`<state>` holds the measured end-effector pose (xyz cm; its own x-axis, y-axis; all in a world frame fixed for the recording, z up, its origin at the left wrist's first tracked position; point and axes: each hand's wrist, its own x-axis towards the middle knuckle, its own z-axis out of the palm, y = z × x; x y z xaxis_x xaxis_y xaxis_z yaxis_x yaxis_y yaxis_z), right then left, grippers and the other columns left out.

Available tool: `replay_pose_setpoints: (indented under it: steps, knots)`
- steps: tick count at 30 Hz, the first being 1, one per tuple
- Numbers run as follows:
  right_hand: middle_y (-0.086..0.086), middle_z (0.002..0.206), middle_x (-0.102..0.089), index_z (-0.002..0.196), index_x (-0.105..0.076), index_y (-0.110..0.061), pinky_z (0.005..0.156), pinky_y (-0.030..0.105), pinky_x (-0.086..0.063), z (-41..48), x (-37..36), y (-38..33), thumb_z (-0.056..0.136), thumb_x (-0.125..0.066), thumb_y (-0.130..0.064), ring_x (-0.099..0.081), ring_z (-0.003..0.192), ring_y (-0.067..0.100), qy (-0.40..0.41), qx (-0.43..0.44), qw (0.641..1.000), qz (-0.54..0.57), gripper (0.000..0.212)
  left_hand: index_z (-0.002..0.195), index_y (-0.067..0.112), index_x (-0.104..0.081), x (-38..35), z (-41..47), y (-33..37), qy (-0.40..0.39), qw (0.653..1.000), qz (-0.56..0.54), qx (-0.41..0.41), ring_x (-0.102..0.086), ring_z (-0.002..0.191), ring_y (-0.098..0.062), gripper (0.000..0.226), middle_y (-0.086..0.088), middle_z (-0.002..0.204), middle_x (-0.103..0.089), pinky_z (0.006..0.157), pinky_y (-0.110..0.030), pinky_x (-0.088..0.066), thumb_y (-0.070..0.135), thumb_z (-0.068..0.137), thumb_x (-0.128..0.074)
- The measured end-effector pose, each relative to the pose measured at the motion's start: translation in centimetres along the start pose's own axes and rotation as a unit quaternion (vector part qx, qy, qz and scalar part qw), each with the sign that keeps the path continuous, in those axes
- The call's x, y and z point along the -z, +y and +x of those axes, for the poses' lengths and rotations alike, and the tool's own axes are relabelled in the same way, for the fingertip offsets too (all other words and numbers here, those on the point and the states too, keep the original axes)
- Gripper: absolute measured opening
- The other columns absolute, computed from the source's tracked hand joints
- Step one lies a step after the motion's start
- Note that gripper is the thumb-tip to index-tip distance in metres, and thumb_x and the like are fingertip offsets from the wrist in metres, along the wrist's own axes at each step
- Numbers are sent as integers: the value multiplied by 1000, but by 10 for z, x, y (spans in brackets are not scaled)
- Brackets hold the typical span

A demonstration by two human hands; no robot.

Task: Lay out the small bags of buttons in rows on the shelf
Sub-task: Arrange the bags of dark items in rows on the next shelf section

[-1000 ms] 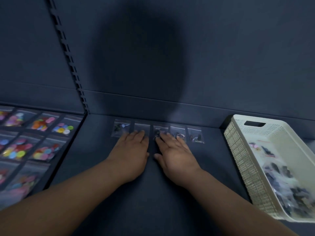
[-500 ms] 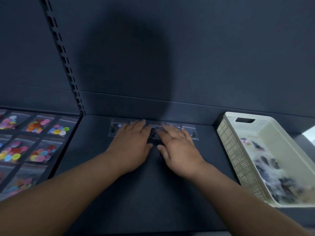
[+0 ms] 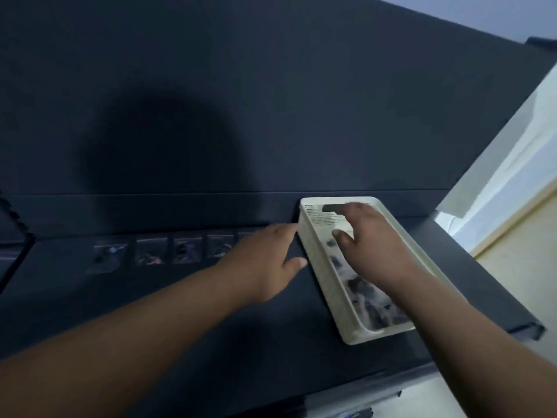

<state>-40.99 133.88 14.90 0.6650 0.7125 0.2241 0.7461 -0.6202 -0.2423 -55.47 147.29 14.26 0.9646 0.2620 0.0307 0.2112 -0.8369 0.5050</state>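
Note:
Several small clear bags of dark buttons (image 3: 187, 249) lie side by side in one row near the back of the dark shelf (image 3: 156, 297). My left hand (image 3: 265, 260) hovers with straight fingers at the row's right end, its fingertips close to the wall of the white basket (image 3: 349, 327). My right hand (image 3: 373, 245) reaches over the basket's far half with fingers spread, holding nothing that I can see. More bags of dark buttons (image 3: 370, 303) lie loose inside the basket. The picture is blurred.
The basket stands slantwise at the shelf's right end, close to the shelf's right edge (image 3: 524, 324). The dark back panel (image 3: 271, 101) rises behind the row. A slotted upright (image 3: 15, 215) marks the left side. Pale wall and floor show at the right.
Both hands have left the row of bags and swung right, the right one now over the basket. The view has turned right, so the coloured bags at the left are out of sight.

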Motion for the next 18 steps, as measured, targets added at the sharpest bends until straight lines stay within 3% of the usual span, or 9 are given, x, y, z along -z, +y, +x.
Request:
replay_pose_setpoints:
  steps: [4, 7, 11, 14, 18]
  knots:
    - [4, 148, -33, 144, -33, -23, 107, 34, -35, 0, 0, 51, 83, -63, -41, -40, 130, 25, -219, -77, 972, -34, 71, 142, 25, -30, -22, 24, 29, -40, 998, -45, 37, -41, 131, -17, 57, 1, 145, -41, 104, -30, -34, 42, 92, -52]
    - [2, 152, -27, 146, -28, -23, 107, 30, -34, -3, -6, 72, 79, -67, -44, -35, 135, 22, -339, -74, 937, -43, 80, 142, 23, -30, -34, 36, 41, -64, 994, -48, 69, -43, 129, -17, 58, 2, 145, -40, 102, -31, -37, 43, 91, -52]
    - [1, 108, -59, 111, -62, -25, 81, 25, -46, 2, -17, 95, 77, -70, -29, -58, 104, 23, -302, -29, 951, -57, 35, 145, 28, -26, -44, 47, 54, -65, 993, -64, 77, -46, 124, -13, 61, 4, 143, -41, 101, -30, -39, 42, 92, -53]
    - [-3, 85, -61, 90, -66, -23, 70, 20, -42, 6, -13, 110, 77, -70, -15, -59, 85, 17, -277, -21, 960, -14, 16, 138, 29, -34, -54, 57, 65, -59, 993, -56, 87, -51, 114, -13, 55, 4, 134, -48, 97, -34, -43, 46, 90, -54]
    - [-2, 71, -61, 74, -63, -16, 60, 21, -41, 13, 2, 128, 79, -63, -3, -54, 70, 15, -189, -59, 973, 119, 14, 139, 27, -35, -61, 69, 78, -48, 994, -54, 87, -46, 122, -13, 57, 5, 137, -46, 100, -28, -38, 45, 89, -57]
